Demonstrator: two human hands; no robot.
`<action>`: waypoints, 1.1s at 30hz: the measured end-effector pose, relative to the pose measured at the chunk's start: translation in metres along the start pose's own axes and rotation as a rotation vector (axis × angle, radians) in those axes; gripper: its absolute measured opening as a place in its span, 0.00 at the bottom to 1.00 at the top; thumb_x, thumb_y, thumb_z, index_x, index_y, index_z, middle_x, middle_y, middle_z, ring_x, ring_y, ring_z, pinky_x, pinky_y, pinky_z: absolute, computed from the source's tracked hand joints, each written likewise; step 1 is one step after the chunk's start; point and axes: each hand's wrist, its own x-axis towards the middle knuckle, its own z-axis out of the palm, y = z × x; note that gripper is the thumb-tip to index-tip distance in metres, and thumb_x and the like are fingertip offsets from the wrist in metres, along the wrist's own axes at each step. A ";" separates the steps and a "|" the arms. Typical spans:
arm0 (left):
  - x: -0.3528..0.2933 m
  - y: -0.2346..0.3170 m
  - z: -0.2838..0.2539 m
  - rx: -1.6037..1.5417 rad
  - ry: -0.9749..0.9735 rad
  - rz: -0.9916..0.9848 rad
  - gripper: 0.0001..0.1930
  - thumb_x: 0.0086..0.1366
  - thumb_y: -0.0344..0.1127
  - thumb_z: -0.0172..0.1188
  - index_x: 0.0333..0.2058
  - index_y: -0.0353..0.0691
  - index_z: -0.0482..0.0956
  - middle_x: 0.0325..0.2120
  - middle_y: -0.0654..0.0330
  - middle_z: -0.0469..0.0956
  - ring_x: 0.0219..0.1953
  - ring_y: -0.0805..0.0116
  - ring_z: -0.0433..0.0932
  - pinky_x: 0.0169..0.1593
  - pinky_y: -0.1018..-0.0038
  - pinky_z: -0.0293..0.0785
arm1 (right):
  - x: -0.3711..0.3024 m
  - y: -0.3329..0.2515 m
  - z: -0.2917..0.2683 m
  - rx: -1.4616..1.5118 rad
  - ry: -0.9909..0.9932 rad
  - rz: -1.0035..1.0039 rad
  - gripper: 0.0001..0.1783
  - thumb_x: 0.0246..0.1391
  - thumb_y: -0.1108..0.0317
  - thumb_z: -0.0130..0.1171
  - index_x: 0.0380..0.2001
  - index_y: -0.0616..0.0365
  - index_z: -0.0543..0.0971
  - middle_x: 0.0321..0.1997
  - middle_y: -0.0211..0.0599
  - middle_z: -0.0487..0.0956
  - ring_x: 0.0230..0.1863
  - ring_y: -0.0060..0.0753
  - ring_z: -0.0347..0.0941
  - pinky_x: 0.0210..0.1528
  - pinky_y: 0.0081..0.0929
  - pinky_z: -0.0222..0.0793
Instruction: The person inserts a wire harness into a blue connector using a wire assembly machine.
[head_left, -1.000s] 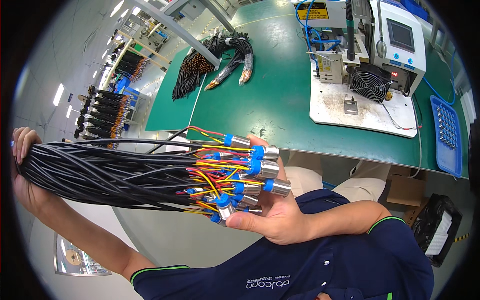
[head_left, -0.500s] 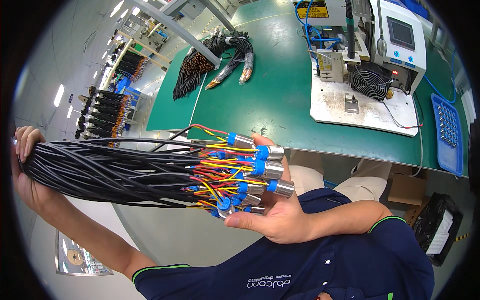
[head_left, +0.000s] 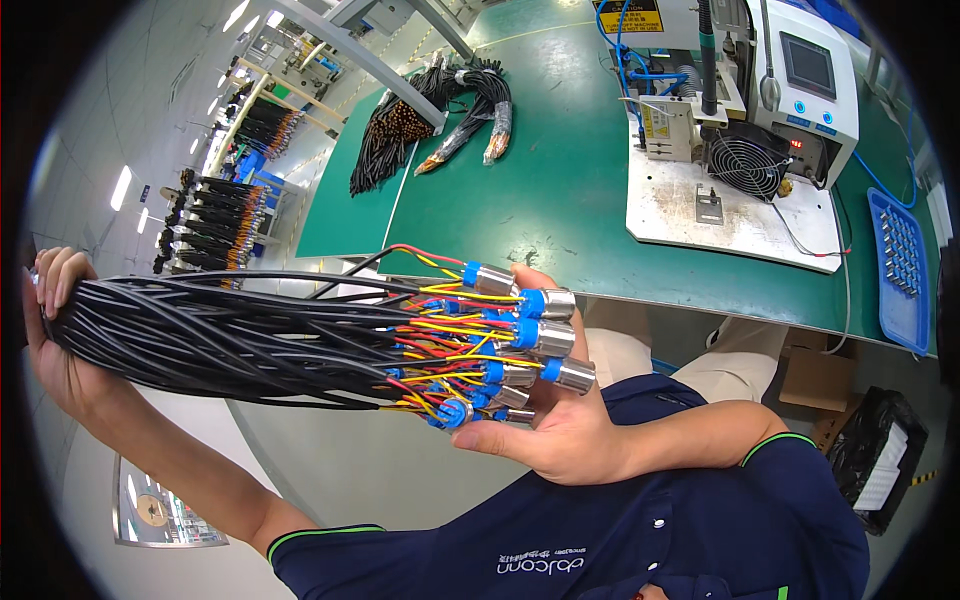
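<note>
A thick bundle of black cables (head_left: pixel 230 340) stretches sideways in front of me, above my lap. Its far-left end is gripped in my left hand (head_left: pixel 68 300), with the fingers wrapped round it. At the other end, red and yellow wires fan out to several metal cylinder connectors (head_left: pixel 545 337) with blue collars. My right hand (head_left: pixel 560 430) cups these connectors from behind and below. Its thumb presses beside the lowest connector, and a fingertip shows above the top ones; the other fingers are mostly hidden behind them.
On the green bench (head_left: pixel 540 220) stands a white machine (head_left: pixel 815 80) with a screen, a fan and a white base plate. A blue tray (head_left: pixel 905 325) holds small metal parts at right. More cable bundles (head_left: pixel 480 120) lie at the back. A black-lined bin (head_left: pixel 870 440) stands lower right.
The cable bundle and both hands keep nearly the same pose. The connectors and bench have shifted slightly to the right in the picture.
</note>
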 end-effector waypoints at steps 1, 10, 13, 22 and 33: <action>0.001 -0.001 0.000 0.002 0.008 0.005 0.10 0.74 0.19 0.57 0.37 0.38 0.64 0.25 0.60 0.61 0.24 0.71 0.60 0.32 0.74 0.65 | 0.000 0.000 0.000 -0.001 -0.007 -0.006 0.69 0.50 0.84 0.78 0.81 0.51 0.39 0.77 0.47 0.61 0.75 0.42 0.66 0.73 0.44 0.70; -0.003 0.000 0.001 0.011 -0.007 -0.004 0.10 0.74 0.19 0.57 0.37 0.38 0.64 0.25 0.61 0.61 0.24 0.71 0.61 0.32 0.74 0.65 | -0.001 -0.001 0.003 0.030 0.026 0.010 0.70 0.49 0.84 0.79 0.81 0.52 0.39 0.77 0.47 0.61 0.75 0.42 0.66 0.73 0.44 0.70; -0.004 -0.001 0.003 0.006 -0.003 0.006 0.10 0.74 0.19 0.57 0.37 0.38 0.65 0.25 0.61 0.61 0.24 0.71 0.61 0.32 0.74 0.65 | -0.002 0.000 0.001 -0.003 0.004 -0.008 0.70 0.49 0.83 0.79 0.81 0.52 0.39 0.77 0.47 0.61 0.75 0.42 0.66 0.73 0.44 0.71; -0.004 -0.001 0.004 0.019 -0.028 -0.005 0.10 0.74 0.20 0.57 0.38 0.38 0.65 0.24 0.61 0.61 0.24 0.72 0.61 0.32 0.74 0.66 | -0.002 0.000 0.001 -0.018 -0.015 -0.010 0.69 0.49 0.84 0.78 0.81 0.52 0.39 0.77 0.47 0.60 0.75 0.42 0.66 0.73 0.44 0.70; -0.002 0.000 0.004 0.033 -0.004 -0.022 0.13 0.74 0.20 0.60 0.35 0.40 0.64 0.24 0.61 0.61 0.23 0.72 0.61 0.32 0.74 0.67 | -0.003 -0.003 -0.001 0.017 -0.009 0.017 0.69 0.50 0.84 0.78 0.81 0.51 0.38 0.77 0.46 0.60 0.76 0.42 0.65 0.73 0.44 0.69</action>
